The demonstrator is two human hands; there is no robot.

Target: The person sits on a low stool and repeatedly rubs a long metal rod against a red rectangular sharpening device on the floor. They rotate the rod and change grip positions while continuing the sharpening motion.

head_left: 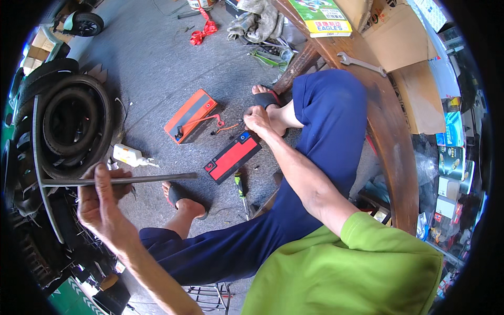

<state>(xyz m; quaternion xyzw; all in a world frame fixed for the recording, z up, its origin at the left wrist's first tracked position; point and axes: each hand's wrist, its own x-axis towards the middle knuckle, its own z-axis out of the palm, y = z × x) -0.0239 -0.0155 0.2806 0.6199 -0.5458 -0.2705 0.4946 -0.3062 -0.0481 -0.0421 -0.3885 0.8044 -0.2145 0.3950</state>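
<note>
My left hand (107,202) is closed around the shaft of a grey T-handle wrench (152,179). Its long crossbar reaches up and down at the far left, and the shaft's tip points right. Fingers curled, my right hand (256,119) is just above one end of a red-and-black battery (231,160) lying on the floor; what it pinches is hidden. An orange battery (190,115) with a grey stripe lies to the left of that hand. Orange wires with dark ends (219,125) run from it toward the hand. A green-and-black screwdriver (240,187) is by my legs.
Stacked tyres (76,123) fill the left side. A white bottle (130,155) lies near them. A wooden bench (391,136) curves along the right, bearing an open-end spanner (362,63) and a green-and-yellow box (321,20). Grey rags (257,21) and a red ribbon (205,30) lie beyond.
</note>
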